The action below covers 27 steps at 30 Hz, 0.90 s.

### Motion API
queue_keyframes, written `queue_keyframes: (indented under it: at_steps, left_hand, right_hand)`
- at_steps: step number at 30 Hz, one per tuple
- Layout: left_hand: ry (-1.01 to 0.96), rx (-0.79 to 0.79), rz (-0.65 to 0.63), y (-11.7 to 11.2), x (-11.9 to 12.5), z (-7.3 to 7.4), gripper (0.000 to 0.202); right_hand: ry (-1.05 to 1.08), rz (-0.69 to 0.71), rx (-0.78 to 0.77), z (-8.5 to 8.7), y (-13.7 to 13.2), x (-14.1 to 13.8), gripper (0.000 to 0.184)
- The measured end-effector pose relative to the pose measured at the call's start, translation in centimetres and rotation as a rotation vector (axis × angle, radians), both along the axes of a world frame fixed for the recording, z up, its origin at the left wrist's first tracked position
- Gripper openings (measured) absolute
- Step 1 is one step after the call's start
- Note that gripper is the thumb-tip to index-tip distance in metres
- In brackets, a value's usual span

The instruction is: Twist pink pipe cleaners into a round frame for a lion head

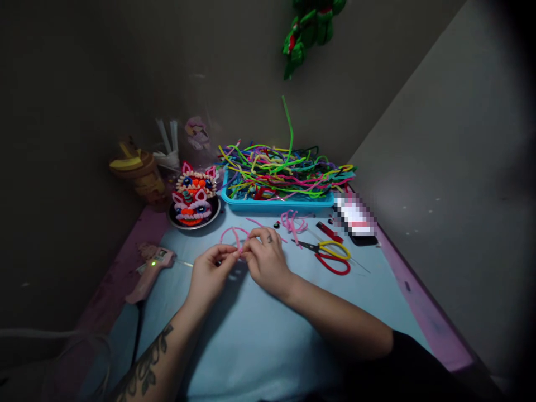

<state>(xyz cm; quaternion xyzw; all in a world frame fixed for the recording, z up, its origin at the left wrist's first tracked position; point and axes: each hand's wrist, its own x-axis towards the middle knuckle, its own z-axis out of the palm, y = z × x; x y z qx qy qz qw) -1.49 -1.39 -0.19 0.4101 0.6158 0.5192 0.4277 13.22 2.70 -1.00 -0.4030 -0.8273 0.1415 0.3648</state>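
Observation:
Both hands meet over the light blue table top (pixel 251 335). My left hand (pixel 209 273) and my right hand (pixel 268 259) each pinch a pink pipe cleaner (pixel 234 234), whose loop curves away from the fingertips. More pink pipe cleaner pieces (pixel 293 223) lie just beyond my right hand. A pair of scissors with red and yellow handles (pixel 330 257) lies to the right of it.
A blue tray (pixel 276 201) piled with several coloured pipe cleaners stands at the back. A pipe-cleaner lion head (pixel 193 201) sits on a dark plate at the back left. A pink glue gun (pixel 151 268) with a green light lies left. A phone (pixel 355 220) rests at the right.

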Motion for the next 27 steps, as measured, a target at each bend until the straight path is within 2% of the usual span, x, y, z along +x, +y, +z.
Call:
queue_keyframes:
  at_steps: [8,12,16,20,27]
  left_hand:
    - [-0.035,-0.029,0.007,0.0,0.0,0.7,0.036]
    - [-0.056,-0.024,0.052,0.1,-0.2,0.3,0.039]
    - [-0.101,-0.032,0.069,0.1,-0.6,-0.3,0.045]
    - [-0.177,-0.047,0.065,0.2,-0.7,-0.6,0.045]
    - [-0.301,-0.088,-0.045,0.2,-0.4,-0.5,0.04]
  right_hand:
    - [0.054,0.041,-0.113,0.2,0.6,0.0,0.007]
    - [0.128,0.103,-0.062,0.0,0.7,0.3,0.01]
    - [0.211,0.03,0.046,-0.2,0.6,0.7,0.011]
    - [0.2,-0.013,0.137,-0.3,0.7,0.9,0.009]
    - [0.21,-0.009,0.068,0.1,1.4,1.0,0.007]
